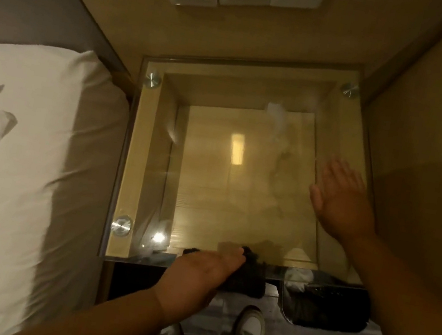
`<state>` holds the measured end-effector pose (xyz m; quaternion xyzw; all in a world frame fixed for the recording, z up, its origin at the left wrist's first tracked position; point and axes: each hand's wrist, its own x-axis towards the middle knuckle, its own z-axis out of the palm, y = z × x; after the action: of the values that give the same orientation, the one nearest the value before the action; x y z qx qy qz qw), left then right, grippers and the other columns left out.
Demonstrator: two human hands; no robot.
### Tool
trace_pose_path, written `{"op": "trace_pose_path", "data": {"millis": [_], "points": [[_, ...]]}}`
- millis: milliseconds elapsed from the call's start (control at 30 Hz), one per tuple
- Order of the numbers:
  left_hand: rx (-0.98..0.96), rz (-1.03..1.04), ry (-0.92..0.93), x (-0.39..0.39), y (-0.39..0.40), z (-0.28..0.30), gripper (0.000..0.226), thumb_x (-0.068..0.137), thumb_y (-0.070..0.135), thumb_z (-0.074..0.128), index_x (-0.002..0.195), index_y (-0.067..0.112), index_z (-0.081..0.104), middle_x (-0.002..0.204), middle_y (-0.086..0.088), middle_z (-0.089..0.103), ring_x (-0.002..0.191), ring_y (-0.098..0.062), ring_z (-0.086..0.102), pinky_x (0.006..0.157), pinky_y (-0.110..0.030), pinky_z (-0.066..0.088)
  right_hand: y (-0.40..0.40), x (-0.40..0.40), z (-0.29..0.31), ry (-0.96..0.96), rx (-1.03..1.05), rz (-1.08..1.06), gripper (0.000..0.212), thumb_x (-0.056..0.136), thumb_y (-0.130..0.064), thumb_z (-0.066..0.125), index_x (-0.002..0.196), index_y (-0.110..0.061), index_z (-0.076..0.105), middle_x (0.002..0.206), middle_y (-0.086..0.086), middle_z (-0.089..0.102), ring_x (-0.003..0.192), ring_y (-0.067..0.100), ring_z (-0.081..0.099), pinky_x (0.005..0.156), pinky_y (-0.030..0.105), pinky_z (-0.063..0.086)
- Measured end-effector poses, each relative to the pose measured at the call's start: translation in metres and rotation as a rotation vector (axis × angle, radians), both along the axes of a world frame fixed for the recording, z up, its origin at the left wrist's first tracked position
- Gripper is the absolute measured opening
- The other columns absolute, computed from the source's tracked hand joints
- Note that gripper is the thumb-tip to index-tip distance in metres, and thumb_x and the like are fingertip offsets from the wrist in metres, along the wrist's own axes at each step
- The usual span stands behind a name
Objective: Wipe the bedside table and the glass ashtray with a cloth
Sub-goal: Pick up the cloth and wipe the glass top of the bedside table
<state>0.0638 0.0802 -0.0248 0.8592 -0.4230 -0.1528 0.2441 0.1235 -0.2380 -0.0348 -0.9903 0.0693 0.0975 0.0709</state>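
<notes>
Left hand point(195, 275): palm down at the near edge of the surface, fingers point(230, 259) extended and pressed flat on the dark cloth point(249, 277), not curled around it.
Dark cloth: bunched at the near rim of the glass tabletop point(154, 173), part overhanging the edge.
Risk, near edge: cloth likely to slide off toward the floor under an outward stroke, given no closed grip.
Right hand point(340, 199): flat over the right half of the glass, fingers spread and released, grasping nothing; contact with the glass not discernible.
Risk, right side: fresh smears likely from a bare palm on the pane.
Smudges point(278, 121): far centre, unwiped.
Glass ashtray: not in view.
</notes>
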Motion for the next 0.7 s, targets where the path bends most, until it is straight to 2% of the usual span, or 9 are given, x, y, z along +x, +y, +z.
{"op": "trace_pose_path", "data": {"millis": [67, 133, 267, 333, 400, 433, 500, 567, 700], "points": [[-0.057, 0.203, 0.139, 0.024, -0.016, 0.026, 0.048, 0.087, 0.030, 0.051, 0.135, 0.035, 0.043, 0.110, 0.005, 0.070, 0.093, -0.010, 0.066, 0.075, -0.018, 0.051, 0.000, 0.000, 0.000, 0.004, -0.009, -0.001, 0.067, 0.093, -0.046, 0.020, 0.145, -0.005, 0.030, 0.154, 0.016, 0.028, 0.143, 0.030, 0.023, 0.116, 0.047, 0.018], [-0.069, 0.417, 0.206, 0.071, -0.041, 0.046, 0.034, 0.091, 0.037, 0.059, 0.125, 0.035, 0.055, 0.099, 0.011, 0.068, 0.088, -0.008, 0.065, 0.071, -0.012, 0.046, 0.000, 0.001, 0.001, 0.012, -0.018, -0.003, 0.066, 0.094, -0.046, 0.022, 0.146, -0.007, 0.028, 0.155, 0.015, 0.027, 0.143, 0.028, 0.021, 0.116, 0.045, 0.016], [-0.135, 0.661, 0.027, 0.194, -0.102, 0.058, 0.033, 0.091, 0.046, 0.058, 0.113, 0.022, 0.064, 0.083, 0.007, 0.064, 0.073, -0.013, 0.063, 0.062, -0.028, 0.050, -0.001, 0.002, 0.000, 0.022, -0.026, -0.004, 0.066, 0.094, -0.045, 0.022, 0.145, -0.005, 0.031, 0.153, 0.016, 0.031, 0.143, 0.028, 0.024, 0.117, 0.043, 0.014], [-0.116, 0.614, -0.104, 0.252, -0.132, 0.057, 0.036, 0.095, 0.047, 0.051, 0.120, 0.022, 0.059, 0.086, 0.009, 0.059, 0.076, -0.010, 0.060, 0.060, -0.025, 0.047, -0.002, 0.002, -0.001, 0.027, -0.026, -0.007, 0.064, 0.093, -0.044, 0.024, 0.144, -0.006, 0.034, 0.152, 0.016, 0.032, 0.142, 0.028, 0.025, 0.116, 0.043, 0.015], [0.009, 0.479, -0.172, 0.299, -0.155, 0.043, 0.043, 0.099, 0.042, 0.045, 0.137, 0.022, 0.045, 0.110, -0.002, 0.061, 0.097, -0.018, 0.061, 0.075, -0.032, 0.050, -0.003, 0.002, -0.002, 0.019, -0.046, -0.004, 0.063, 0.093, -0.043, 0.027, 0.144, -0.007, 0.034, 0.152, 0.015, 0.032, 0.142, 0.027, 0.026, 0.116, 0.041, 0.014], [0.132, 0.362, -0.179, 0.316, -0.164, 0.032, 0.051, 0.100, 0.039, 0.043, 0.146, 0.021, 0.032, 0.133, -0.009, 0.053, 0.118, -0.025, 0.053, 0.092, -0.039, 0.047, -0.003, 0.002, -0.003, 0.012, -0.051, -0.004, 0.063, 0.092, -0.043, 0.029, 0.144, -0.008, 0.035, 0.152, 0.015, 0.032, 0.142, 0.027, 0.025, 0.117, 0.040, 0.013], [0.408, 0.111, -0.192, 0.333, -0.172, 0.006, 0.064, 0.102, 0.045, 0.032, 0.154, 0.018, 0.006, 0.161, -0.010, 0.010, 0.146, -0.027, 0.013, 0.117, -0.045, 0.017, -0.003, 0.002, -0.005, -0.010, -0.037, -0.004, 0.062, 0.091, -0.041, 0.033, 0.142, -0.007, 0.038, 0.151, 0.015, 0.035, 0.141, 0.027, 0.028, 0.116, 0.040, 0.013], [0.491, 0.014, -0.243, 0.336, -0.172, -0.013, 0.070, 0.099, 0.056, 0.019, 0.153, 0.017, -0.004, 0.161, -0.006, -0.008, 0.147, -0.023, -0.007, 0.119, -0.046, 0.001, -0.003, 0.002, -0.007, -0.039, -0.022, -0.003, 0.061, 0.089, -0.039, 0.035, 0.140, -0.005, 0.043, 0.148, 0.016, 0.039, 0.139, 0.029, 0.032, 0.115, 0.042, 0.017], [0.449, -0.015, -0.304, 0.331, -0.167, -0.015, 0.073, 0.097, 0.059, 0.013, 0.153, 0.015, -0.002, 0.161, -0.006, -0.006, 0.147, -0.021, -0.006, 0.119, -0.044, 0.002, -0.004, 0.002, -0.007, -0.058, -0.016, 0.008, 0.060, 0.090, -0.038, 0.036, 0.140, -0.005, 0.042, 0.148, 0.017, 0.039, 0.139, 0.030, 0.031, 0.116, 0.044, 0.019]]}}
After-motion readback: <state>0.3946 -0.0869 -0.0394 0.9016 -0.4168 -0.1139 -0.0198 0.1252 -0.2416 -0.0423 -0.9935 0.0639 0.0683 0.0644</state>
